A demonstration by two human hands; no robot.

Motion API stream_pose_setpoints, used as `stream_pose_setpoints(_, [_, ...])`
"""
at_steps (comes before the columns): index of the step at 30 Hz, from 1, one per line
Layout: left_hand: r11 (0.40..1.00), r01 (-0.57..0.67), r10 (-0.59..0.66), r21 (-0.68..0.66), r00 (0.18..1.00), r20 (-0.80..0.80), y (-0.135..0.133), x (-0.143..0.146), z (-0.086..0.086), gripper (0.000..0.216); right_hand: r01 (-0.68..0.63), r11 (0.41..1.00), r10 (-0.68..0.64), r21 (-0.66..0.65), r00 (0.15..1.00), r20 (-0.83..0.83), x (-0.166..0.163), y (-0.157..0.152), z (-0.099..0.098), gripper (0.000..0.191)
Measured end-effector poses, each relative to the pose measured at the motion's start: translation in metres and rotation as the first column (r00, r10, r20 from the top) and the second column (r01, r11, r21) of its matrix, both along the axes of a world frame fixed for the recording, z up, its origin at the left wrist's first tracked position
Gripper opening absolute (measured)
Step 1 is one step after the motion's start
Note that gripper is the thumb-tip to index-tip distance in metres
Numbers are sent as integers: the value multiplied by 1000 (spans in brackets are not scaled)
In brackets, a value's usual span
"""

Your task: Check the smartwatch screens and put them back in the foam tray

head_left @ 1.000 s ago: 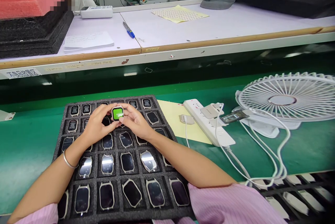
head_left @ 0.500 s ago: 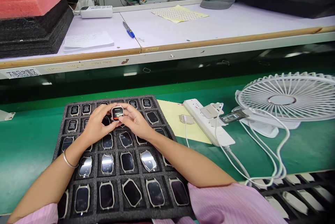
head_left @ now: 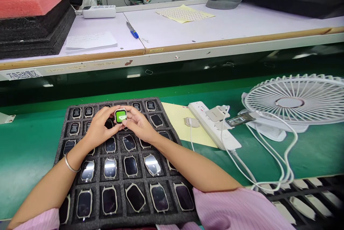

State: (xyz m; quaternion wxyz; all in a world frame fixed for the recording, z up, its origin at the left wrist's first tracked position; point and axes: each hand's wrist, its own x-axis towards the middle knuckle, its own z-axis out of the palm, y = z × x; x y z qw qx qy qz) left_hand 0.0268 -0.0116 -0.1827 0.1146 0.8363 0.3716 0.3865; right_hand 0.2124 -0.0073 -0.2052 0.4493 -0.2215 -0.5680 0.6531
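Note:
A small smartwatch body (head_left: 120,116) with a lit green screen is held up between both my hands above a black foam tray (head_left: 62,140). My left hand (head_left: 99,127) pinches its left side. My right hand (head_left: 138,124) grips its right side with fingers curled. The tray holds several watch bodies (head_left: 130,165) in its pockets, dark screens near me, lit text screens in the far rows. A silver bangle is on my left wrist.
A white power strip (head_left: 215,131) with plugs and white cables lies right of the tray on a yellow sheet (head_left: 174,118). A white fan (head_left: 295,99) lies at far right. Behind the green belt stands a bench with paper, a pen (head_left: 132,30) and stacked foam (head_left: 32,14).
The held watch's screen went from green to a dark screen with a red mark, and is green again now. My hands have stayed where they were.

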Motion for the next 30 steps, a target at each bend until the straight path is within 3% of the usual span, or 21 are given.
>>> stream_pose_setpoints(30, [999,23,-24,36,1000,16,0,1,0,53,-2,1000,2,30,1000,-7,2,-1,4,42])
